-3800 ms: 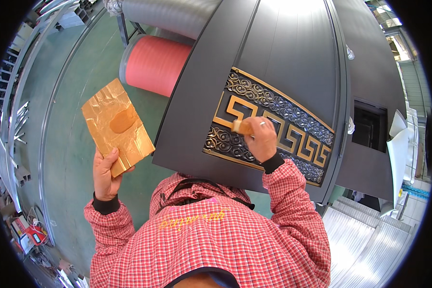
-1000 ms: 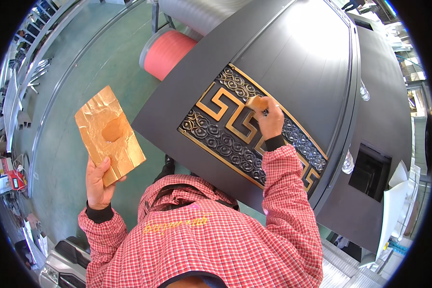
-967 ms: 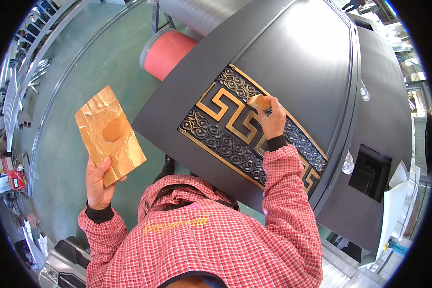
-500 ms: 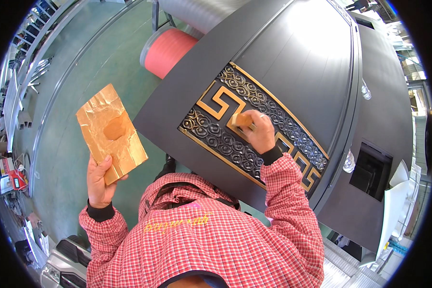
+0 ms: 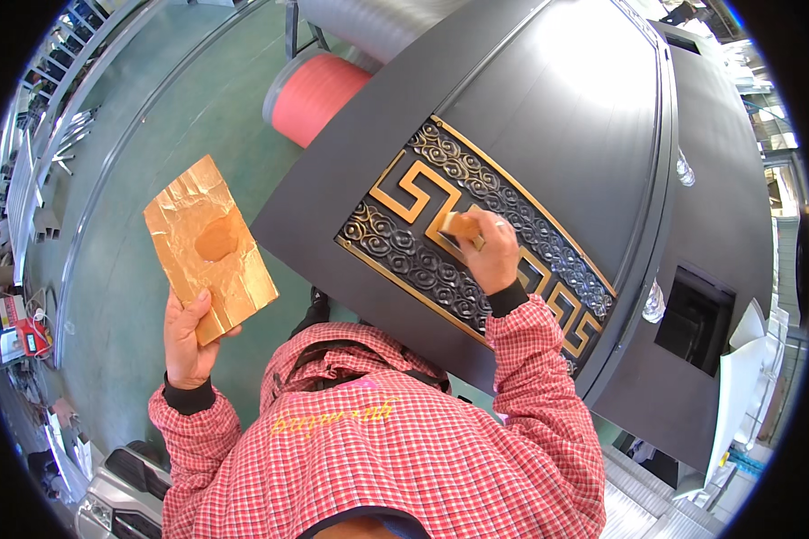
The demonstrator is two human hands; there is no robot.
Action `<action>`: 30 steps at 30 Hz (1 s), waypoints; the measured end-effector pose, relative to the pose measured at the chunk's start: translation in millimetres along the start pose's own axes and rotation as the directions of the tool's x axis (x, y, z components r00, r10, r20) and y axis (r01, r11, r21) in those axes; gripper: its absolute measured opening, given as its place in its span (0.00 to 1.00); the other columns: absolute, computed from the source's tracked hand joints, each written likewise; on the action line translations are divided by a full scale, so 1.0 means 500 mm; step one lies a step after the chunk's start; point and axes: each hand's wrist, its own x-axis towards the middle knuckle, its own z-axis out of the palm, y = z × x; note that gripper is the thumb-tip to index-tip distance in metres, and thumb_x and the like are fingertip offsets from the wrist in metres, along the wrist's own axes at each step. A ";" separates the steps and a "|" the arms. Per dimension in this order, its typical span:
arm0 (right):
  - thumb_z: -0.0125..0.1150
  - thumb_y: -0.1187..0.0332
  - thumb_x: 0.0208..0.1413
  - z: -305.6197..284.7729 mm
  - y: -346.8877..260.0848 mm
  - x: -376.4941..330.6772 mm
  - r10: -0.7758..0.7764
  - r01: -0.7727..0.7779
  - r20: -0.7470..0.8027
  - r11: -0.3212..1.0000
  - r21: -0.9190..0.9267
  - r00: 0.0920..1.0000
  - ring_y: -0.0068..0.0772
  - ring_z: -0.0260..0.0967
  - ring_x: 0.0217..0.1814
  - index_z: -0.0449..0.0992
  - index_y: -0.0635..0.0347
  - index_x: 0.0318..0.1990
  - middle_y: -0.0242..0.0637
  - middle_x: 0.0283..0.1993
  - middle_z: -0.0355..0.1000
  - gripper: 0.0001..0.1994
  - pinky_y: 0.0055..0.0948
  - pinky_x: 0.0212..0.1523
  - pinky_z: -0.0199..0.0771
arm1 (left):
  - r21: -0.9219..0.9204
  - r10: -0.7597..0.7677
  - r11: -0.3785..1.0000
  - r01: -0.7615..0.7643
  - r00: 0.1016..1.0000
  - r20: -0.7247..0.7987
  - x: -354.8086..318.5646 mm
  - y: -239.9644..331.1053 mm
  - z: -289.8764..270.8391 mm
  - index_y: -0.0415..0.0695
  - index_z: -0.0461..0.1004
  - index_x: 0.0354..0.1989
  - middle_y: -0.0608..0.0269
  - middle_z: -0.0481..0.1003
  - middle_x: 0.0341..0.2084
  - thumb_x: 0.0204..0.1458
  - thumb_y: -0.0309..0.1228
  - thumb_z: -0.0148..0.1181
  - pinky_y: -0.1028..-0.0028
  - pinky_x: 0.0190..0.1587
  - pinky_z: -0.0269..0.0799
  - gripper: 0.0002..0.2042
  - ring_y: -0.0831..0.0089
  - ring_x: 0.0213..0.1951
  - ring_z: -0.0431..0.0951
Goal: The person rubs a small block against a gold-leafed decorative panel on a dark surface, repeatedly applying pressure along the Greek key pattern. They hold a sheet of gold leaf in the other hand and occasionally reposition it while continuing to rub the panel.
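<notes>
1. Dark door panel (image 5: 566, 117), centre to 2 o'clock, bearing gold fret band (image 5: 476, 242).
2. Pink roll (image 5: 319, 90), 11 o'clock.
3. Gold-smeared board (image 5: 208, 247), 9 o'clock, gripped by left hand (image 5: 187, 337).
4. Small pad (image 5: 458, 225), pinched in right hand (image 5: 490, 256), pressed on band.

Factory workshop floor: green painted concrete floor (image 5: 153, 135), big pink roll of sheet material (image 5: 319, 94) at 11 o'clock, grey corrugated duct (image 5: 377, 22) at 12, large dark metal door panel (image 5: 548, 117) laid flat, metal racks (image 5: 54, 144) at 9.

Dark grey door (image 5: 548, 117), gold key-pattern band (image 5: 476, 242); gold crinkled board (image 5: 208, 247); red-checked sleeves (image 5: 530, 377)
</notes>
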 end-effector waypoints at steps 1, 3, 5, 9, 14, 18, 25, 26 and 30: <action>0.68 0.76 0.38 -0.007 0.001 -0.003 0.051 -0.051 -0.013 0.999 0.009 0.999 0.42 0.71 0.45 0.73 0.54 0.39 0.36 0.38 0.74 0.17 0.38 0.50 0.68 | 0.001 0.001 1.000 -0.001 1.000 0.006 -0.001 -0.001 0.001 0.43 0.54 0.61 0.55 0.71 0.49 0.58 0.26 0.50 0.70 0.25 0.82 0.23 0.63 0.41 0.80; 0.68 0.76 0.38 -0.013 -0.008 -0.018 0.036 -0.036 0.016 0.999 -0.008 0.999 0.43 0.71 0.45 0.73 0.54 0.40 0.36 0.38 0.74 0.17 0.38 0.50 0.68 | -0.002 0.005 1.000 -0.005 1.000 0.009 0.001 -0.003 -0.001 0.43 0.54 0.62 0.55 0.71 0.49 0.58 0.26 0.50 0.70 0.25 0.83 0.23 0.63 0.42 0.80; 0.69 0.75 0.38 -0.010 -0.001 -0.028 0.035 -0.034 0.054 0.999 -0.019 0.998 0.45 0.71 0.46 0.74 0.55 0.40 0.38 0.40 0.75 0.18 0.37 0.50 0.68 | 0.000 0.004 1.000 -0.004 1.000 0.019 0.003 -0.004 -0.001 0.43 0.54 0.62 0.55 0.71 0.49 0.58 0.26 0.50 0.70 0.25 0.83 0.23 0.63 0.42 0.80; 0.70 0.75 0.38 -0.015 0.000 -0.032 0.081 -0.081 -0.012 0.997 0.006 0.997 0.45 0.71 0.46 0.74 0.57 0.41 0.39 0.41 0.75 0.19 0.37 0.50 0.69 | 0.006 -0.006 1.000 0.006 1.000 0.029 0.005 -0.004 0.002 0.44 0.53 0.62 0.55 0.71 0.50 0.58 0.26 0.50 0.70 0.25 0.83 0.23 0.62 0.42 0.80; 0.70 0.75 0.39 -0.015 0.012 -0.039 0.105 -0.105 -0.022 0.994 -0.019 0.994 0.46 0.71 0.46 0.73 0.56 0.42 0.39 0.40 0.75 0.18 0.38 0.50 0.69 | -0.007 0.001 1.000 -0.001 0.999 0.037 0.005 -0.008 0.003 0.44 0.54 0.62 0.54 0.71 0.50 0.59 0.26 0.49 0.70 0.26 0.83 0.23 0.62 0.42 0.80; 0.70 0.75 0.39 -0.017 0.005 -0.044 0.071 -0.070 0.042 0.997 -0.014 0.997 0.45 0.71 0.47 0.73 0.57 0.42 0.40 0.41 0.75 0.19 0.38 0.50 0.68 | 0.003 -0.003 1.000 0.003 0.999 0.046 0.003 -0.007 0.005 0.44 0.54 0.62 0.54 0.71 0.50 0.59 0.25 0.49 0.70 0.26 0.83 0.23 0.62 0.42 0.80; 0.69 0.74 0.40 -0.028 0.014 -0.057 0.117 -0.118 -0.034 0.992 -0.039 0.993 0.45 0.71 0.44 0.72 0.55 0.40 0.37 0.39 0.74 0.17 0.39 0.48 0.68 | 0.004 -0.005 1.000 0.005 0.999 0.036 -0.003 -0.011 0.012 0.43 0.55 0.61 0.55 0.71 0.50 0.58 0.26 0.50 0.70 0.26 0.83 0.22 0.63 0.42 0.80; 0.69 0.74 0.40 -0.028 0.018 -0.058 0.161 -0.164 -0.072 0.985 -0.045 0.984 0.45 0.71 0.44 0.72 0.55 0.40 0.37 0.39 0.74 0.18 0.40 0.48 0.68 | 0.005 -0.006 1.000 0.006 0.999 0.044 -0.004 -0.012 0.012 0.43 0.55 0.61 0.54 0.71 0.50 0.58 0.26 0.50 0.70 0.26 0.83 0.22 0.63 0.42 0.80; 0.69 0.75 0.39 -0.037 0.009 -0.064 0.039 -0.037 0.061 0.999 -0.020 0.997 0.45 0.71 0.45 0.72 0.55 0.41 0.36 0.39 0.74 0.18 0.39 0.49 0.68 | 0.011 -0.006 1.000 0.005 0.999 0.050 -0.006 -0.016 0.014 0.43 0.55 0.61 0.54 0.71 0.50 0.58 0.26 0.50 0.70 0.26 0.83 0.22 0.63 0.42 0.80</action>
